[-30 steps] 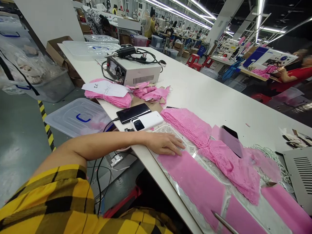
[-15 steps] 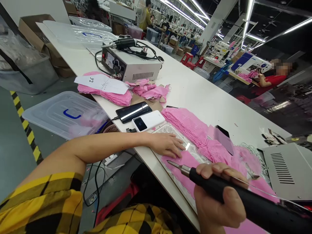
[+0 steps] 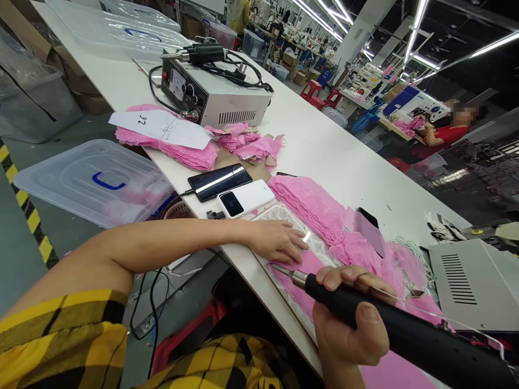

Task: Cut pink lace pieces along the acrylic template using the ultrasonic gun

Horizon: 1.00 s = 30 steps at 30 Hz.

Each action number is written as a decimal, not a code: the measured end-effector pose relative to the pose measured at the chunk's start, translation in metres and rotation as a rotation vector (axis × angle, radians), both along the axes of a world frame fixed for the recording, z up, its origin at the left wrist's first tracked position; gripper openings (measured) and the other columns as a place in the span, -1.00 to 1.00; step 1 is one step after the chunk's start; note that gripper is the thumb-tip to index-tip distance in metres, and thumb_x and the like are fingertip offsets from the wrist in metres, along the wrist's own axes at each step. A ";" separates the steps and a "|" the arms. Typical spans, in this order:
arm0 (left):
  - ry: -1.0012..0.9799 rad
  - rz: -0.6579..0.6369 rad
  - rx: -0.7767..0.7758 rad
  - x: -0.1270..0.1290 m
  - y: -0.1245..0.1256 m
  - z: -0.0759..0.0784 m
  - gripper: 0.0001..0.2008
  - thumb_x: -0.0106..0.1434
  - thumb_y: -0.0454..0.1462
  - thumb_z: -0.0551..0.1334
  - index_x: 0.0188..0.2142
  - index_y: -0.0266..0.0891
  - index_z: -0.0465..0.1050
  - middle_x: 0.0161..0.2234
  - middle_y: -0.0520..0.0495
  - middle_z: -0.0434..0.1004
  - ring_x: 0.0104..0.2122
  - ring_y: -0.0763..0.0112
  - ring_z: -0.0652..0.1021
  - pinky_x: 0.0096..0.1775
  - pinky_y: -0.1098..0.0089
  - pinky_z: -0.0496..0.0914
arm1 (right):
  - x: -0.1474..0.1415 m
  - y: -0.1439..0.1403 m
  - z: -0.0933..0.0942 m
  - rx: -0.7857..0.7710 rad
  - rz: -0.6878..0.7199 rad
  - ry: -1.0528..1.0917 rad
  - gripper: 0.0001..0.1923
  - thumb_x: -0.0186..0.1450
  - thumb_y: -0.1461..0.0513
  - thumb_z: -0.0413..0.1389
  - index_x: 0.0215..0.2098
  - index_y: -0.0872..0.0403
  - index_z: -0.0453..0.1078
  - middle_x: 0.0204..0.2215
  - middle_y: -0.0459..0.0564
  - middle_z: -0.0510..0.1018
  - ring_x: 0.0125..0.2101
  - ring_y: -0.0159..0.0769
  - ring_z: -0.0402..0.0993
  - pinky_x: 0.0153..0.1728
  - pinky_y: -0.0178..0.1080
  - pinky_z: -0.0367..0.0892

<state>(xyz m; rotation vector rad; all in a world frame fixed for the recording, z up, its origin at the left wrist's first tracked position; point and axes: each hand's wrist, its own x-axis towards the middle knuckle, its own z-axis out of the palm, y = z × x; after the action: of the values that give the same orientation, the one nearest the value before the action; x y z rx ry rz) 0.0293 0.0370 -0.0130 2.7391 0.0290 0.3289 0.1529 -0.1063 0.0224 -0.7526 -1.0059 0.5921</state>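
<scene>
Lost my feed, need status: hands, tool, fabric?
Left hand flat on pink fabric. Right hand gripping black tool, metal tip just over fabric. Lace stack beside, apart.

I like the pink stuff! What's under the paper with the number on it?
Under the paper lies a stack of pink lace, sticking out along its edges. How the middle of the stack looks is hidden by the paper.

The black tool (image 3: 405,337) runs out of the picture's lower right corner, so its rear end is unseen, and the right hand (image 3: 348,324) covers part of its grip. The pink fabric (image 3: 308,270) beneath is partly hidden by both hands and cut off below. Print on the paper slip (image 3: 162,129) is too small to read.
</scene>
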 end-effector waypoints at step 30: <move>-0.061 0.031 -0.103 -0.002 -0.001 0.001 -0.78 0.30 -0.25 0.27 -0.09 0.02 0.58 0.17 0.02 0.42 0.26 0.17 0.29 0.27 0.15 0.13 | -0.002 0.000 -0.003 -0.002 0.000 -0.089 -0.92 0.19 0.25 0.09 -0.31 0.04 0.35 -0.39 -0.12 0.38 -0.50 -0.40 0.36 -0.45 -0.20 0.36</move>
<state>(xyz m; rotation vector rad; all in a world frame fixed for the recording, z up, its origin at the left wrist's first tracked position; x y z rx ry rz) 0.0274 0.0362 -0.0122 2.6272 0.0695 0.4079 0.1512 -0.1060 0.0193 -0.7864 -1.0872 0.5633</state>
